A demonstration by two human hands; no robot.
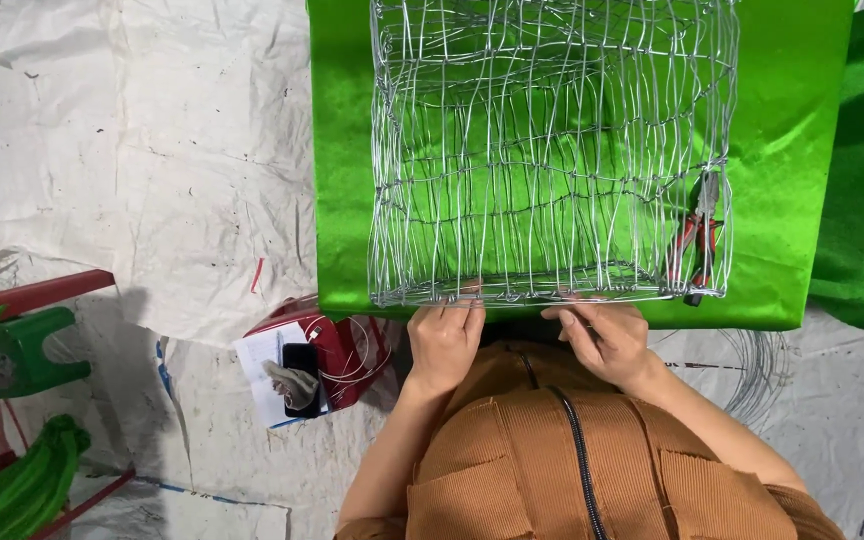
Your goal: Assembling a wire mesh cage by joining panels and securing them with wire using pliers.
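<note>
On the green cloth (352, 150) stands the wire mesh cage (552, 150), its near bottom edge running left to right. The left hand (442, 340) and right hand (604, 338) pinch that edge, both equally near; red-handled pliers (700, 240) lie just right.

A single head-worn camera looks almost straight down from above the person's chest. It sits close over the hands (527, 340) at the near edge and faces the floor (152, 150). The view reaches far across the green cloth (802, 120) and wire cage (552, 150), and left to the stools (12, 350).
</note>
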